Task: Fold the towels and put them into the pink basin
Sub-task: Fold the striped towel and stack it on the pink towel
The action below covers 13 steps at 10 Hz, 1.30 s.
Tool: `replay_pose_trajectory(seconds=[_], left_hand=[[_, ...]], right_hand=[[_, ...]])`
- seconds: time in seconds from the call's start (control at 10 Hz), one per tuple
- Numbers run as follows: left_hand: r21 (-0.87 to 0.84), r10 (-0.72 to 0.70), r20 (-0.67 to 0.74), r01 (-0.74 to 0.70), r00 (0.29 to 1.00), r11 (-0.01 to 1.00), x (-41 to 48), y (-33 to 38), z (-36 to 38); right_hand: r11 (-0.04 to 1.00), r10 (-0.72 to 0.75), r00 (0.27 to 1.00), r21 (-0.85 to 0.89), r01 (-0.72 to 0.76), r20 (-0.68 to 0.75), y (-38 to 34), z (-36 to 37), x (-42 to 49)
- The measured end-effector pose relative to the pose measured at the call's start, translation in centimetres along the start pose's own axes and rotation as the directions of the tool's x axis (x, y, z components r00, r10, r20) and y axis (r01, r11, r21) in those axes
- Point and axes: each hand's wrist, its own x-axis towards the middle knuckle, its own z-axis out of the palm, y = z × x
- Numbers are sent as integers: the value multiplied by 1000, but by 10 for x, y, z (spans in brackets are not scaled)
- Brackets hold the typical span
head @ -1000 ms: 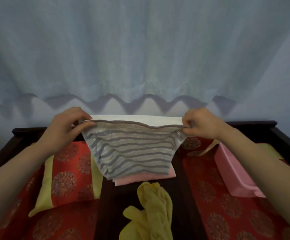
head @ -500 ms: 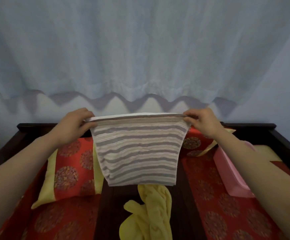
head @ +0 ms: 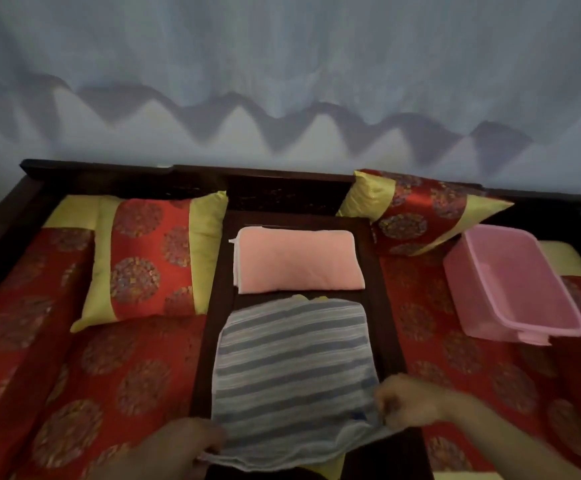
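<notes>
A: What do we find at the hands?

B: We find a blue-grey and white striped terry towel [head: 294, 372] spread on a dark wooden centre panel [head: 379, 306]. The left hand [head: 181, 445] has its fingers curled on the near left corner. The right hand [head: 406, 405] pinches the near right corner and holds that edge slightly raised. Both hands are blurred.

A: What lies ahead of them?

B: Straight ahead, past the towel's far edge, we see a folded pink towel [head: 297, 263] lying flat on the same panel. A sliver of yellow cloth [head: 316, 298] shows at that far edge, between the two towels.

A: Where is the basin?

B: The pink rectangular plastic basin [head: 510, 289] sits ahead and to the right of the right hand, well apart from it, on a red patterned cover [head: 126, 368].

A: Anything further out?

B: A red and gold satin cushion [head: 150, 258] lies ahead and left of the left hand. A second matching cushion [head: 417, 209] leans beyond the basin. A pale curtain [head: 282, 64] hangs behind everything.
</notes>
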Motion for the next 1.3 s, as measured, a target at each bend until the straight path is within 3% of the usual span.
replay_pose_trajectory(seconds=[0.1,0.2,0.3,0.4,0.5,0.6,0.7,0.8,1.0,1.1,1.2,1.3], left_hand=[[-4,-157,26,157,987,988,11,32,-6],[7,-132,81,132,988,991,25,22,1],[-290,-9,196,67,981,955,45,1,-26],[-506,-256,-275,88,927,858,89,-27,-59],[-646,-509,-365,182,779,741,131,-43,-74],[-727,-594,-217,278,775,628,155,-50,-70],[-836,-652,-135,268,746,480,158,-32,-72],[-925,-636,72,290,768,246,155,-27,-75],[-922,-423,220,329,879,204,141,-33,-90],[-973,-390,179,221,903,64,140,-36,-88],[-998,-351,33,9,936,-69,143,-48,-80],[-996,-397,5,-30,918,-81,143,-50,-77]], right_hand=[[993,76,997,-92,-76,4,16,32,21],[996,60,989,-72,-51,132,16,27,30],[972,39,979,218,-83,199,16,-17,33],[799,361,830,599,-41,-425,23,-67,56],[707,606,670,676,-207,-429,18,-91,94],[574,690,687,750,-328,-228,17,-86,123],[503,691,686,833,-231,-228,16,-82,132],[475,635,730,873,-111,-253,19,-82,129],[368,534,744,903,222,-401,27,-86,111],[354,506,707,866,353,-494,33,-82,104],[336,522,666,846,413,-533,37,-78,100],[358,554,630,839,409,-544,45,-75,99]])
